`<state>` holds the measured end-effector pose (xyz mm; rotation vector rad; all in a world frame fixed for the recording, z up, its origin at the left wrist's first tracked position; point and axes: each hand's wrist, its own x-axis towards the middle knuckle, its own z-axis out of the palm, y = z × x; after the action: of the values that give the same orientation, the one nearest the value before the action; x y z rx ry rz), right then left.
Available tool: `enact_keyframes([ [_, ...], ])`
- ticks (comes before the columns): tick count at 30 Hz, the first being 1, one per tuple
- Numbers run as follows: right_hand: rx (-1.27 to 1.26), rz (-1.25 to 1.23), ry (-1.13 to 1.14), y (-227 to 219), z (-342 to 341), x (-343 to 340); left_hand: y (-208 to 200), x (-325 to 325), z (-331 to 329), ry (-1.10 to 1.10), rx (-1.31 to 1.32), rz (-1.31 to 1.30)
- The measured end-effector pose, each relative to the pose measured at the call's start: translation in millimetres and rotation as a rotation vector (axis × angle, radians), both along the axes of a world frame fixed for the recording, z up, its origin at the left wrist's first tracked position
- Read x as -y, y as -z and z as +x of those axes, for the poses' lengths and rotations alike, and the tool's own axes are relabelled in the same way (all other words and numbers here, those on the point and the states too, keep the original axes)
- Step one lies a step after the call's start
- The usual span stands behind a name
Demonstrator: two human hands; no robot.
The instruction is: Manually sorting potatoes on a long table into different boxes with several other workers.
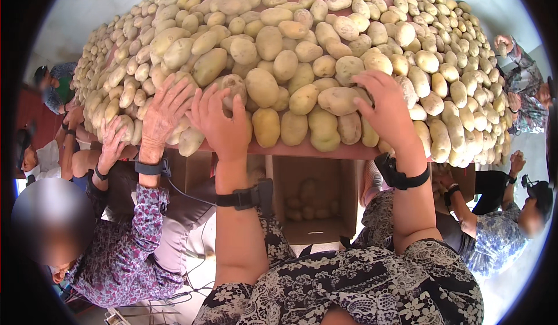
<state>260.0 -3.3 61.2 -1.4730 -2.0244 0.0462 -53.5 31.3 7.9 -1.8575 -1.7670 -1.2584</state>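
Potatoes cover the red tabletop (273, 149) in a broad heap. My left hand (220, 124) rests at the heap's near edge, fingers apart and slightly bent, its tips against a rough brownish potato (234, 85). Farther right, my right hand (388, 109) curls round the right end of an oblong pale potato (337, 100), fingers above and thumb below. That potato still lies among the others. Between my hands sit a yellowish potato (266, 127) and a lumpy greenish one (324, 128) along the front edge. Both my wrists wear black bands.
Below the table edge stands an open cardboard box (314, 209) with several potatoes inside. Close on my left, a co-worker's hand (165, 113) touches the heap beside my left hand. Other people (500, 232) work at the right side and far left. Cables (195, 267) hang at lower left.
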Motion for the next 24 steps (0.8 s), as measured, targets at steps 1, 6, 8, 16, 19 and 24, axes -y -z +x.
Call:
enact_keyframes([
  [1,0.006,0.002,0.01,-3,6,-1,-2,0,2,0.01,0.006,0.002],
  [6,-0.069,0.053,0.223,-10,32,-2,-9,11,38,0.402,0.06,0.046],
  [8,-0.095,0.056,0.288,-13,38,-2,-8,17,56,0.509,0.065,-0.009],
  [16,-0.132,-0.024,0.349,18,39,-13,-5,43,109,0.81,-0.045,-0.387],
  [19,-0.01,-0.062,0.341,26,29,-18,0,45,114,0.769,-0.152,-0.476],
  [24,0.19,-0.02,0.284,30,11,-23,4,44,118,0.744,-0.183,-0.487],
])
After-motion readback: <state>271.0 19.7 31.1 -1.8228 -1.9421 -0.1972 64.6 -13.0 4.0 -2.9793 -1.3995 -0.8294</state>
